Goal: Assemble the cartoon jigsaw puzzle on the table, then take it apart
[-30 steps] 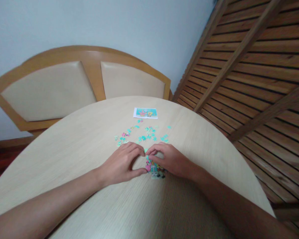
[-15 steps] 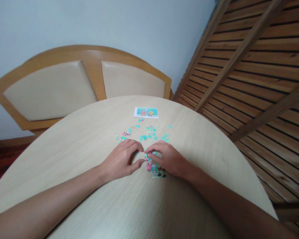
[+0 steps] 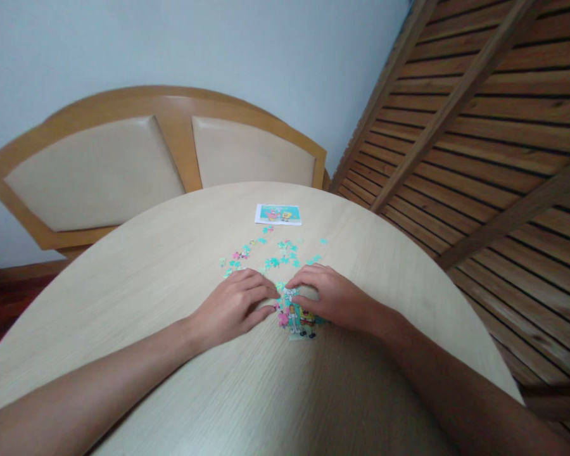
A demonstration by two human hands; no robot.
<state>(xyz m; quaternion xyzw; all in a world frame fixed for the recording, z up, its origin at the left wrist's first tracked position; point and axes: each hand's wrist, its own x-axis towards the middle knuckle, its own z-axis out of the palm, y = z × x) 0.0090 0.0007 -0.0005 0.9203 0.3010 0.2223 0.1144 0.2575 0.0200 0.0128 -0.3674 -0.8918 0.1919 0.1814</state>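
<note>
A partly joined jigsaw puzzle [image 3: 294, 322] lies on the table, showing cartoon figures in pink, teal, white and yellow. At its upper left edge, my left hand [image 3: 240, 303] has its thumb and index finger closed in around a small piece beside the pink figure. My right hand [image 3: 335, 296] reaches over the puzzle's upper right part. Its thumb and fingertips close on either side of the white face piece [image 3: 291, 294] at the top. The right palm and fingers hide some of the puzzle's right side.
Loose teal puzzle pieces [image 3: 273, 262] and pink ones [image 3: 240, 255] lie scattered beyond my hands. Behind them is a printed picture card [image 3: 280, 215]. The round wooden table [image 3: 171, 253] has a padded bench back [image 3: 95, 174] behind it and a slatted wooden panel [image 3: 494, 139] on the right.
My right hand has moved slightly right, away from my left fingertips, uncovering more of the puzzle's top and the yellow figure. My left fingers have drawn closer to the puzzle's left edge.
</note>
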